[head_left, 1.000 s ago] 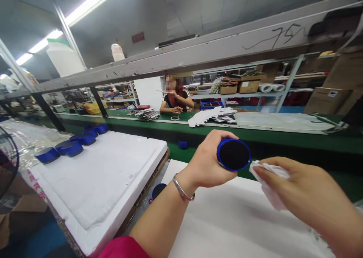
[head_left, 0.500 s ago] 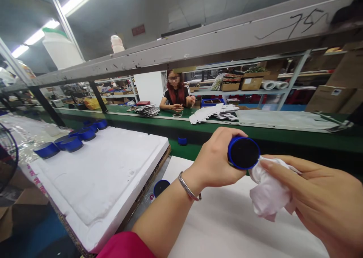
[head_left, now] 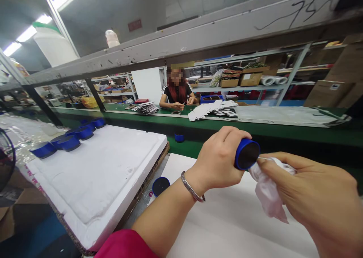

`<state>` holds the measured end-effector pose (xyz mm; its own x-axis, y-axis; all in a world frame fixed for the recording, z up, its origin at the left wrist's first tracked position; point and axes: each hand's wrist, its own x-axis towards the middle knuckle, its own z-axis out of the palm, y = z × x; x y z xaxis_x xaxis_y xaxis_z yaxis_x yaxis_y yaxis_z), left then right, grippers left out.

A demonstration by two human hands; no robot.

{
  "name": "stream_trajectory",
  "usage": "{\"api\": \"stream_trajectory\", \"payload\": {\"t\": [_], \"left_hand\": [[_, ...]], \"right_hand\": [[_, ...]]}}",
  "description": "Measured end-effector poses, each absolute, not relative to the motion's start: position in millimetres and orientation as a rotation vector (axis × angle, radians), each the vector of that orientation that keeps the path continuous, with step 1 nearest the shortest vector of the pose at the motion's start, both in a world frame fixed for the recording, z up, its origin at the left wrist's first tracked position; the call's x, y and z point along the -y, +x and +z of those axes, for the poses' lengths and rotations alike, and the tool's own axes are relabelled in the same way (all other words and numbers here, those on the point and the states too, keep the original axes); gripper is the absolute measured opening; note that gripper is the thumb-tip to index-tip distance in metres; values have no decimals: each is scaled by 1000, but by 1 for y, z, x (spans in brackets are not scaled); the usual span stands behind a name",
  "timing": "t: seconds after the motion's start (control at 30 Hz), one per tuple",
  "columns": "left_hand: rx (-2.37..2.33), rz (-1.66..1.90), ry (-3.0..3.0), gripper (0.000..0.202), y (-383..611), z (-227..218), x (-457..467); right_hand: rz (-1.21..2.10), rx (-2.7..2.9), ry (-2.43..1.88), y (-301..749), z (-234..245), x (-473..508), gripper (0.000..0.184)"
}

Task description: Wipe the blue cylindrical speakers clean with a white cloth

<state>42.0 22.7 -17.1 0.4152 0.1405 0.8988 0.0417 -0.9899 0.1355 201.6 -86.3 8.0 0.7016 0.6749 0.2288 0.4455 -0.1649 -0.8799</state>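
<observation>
left hand (head_left: 219, 156) — fingers (head_left: 229, 135) curled round a blue, black-ended cylinder (head_left: 247, 154); right hand (head_left: 314, 188) — fingers pinching a crumpled white cloth (head_left: 268, 190) at its rim

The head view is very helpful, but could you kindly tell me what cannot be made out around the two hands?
Head view:
- Blue cylinder: most of its side is hidden by the left hand.
- White cloth: the part inside the right hand is hidden by its fingers.
- Right arm: cut off by the right and bottom edges.
- Far person's hands: too small to tell whether they hold anything.
</observation>
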Motion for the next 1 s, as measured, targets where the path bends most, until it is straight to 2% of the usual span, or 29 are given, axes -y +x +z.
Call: {"api": "stream_trajectory", "payload": {"t": [0.23,0.43,0.73,1.0], "left_hand": [[-177,1632,2494,40,43,-20,-27],[-167,1506,2367,52,42,-17,-31],[-234,1416,2334,53,38,-10,-26],[-195,1442,2391,50,38,-10,-24]], "right_hand": [[316,917,-1721,201,4,82,38],[372,777,-1684,206,7,90,58],[391,796,-1689,204,6,93,61],[325,882,-1711,209,4,96,58]]}}
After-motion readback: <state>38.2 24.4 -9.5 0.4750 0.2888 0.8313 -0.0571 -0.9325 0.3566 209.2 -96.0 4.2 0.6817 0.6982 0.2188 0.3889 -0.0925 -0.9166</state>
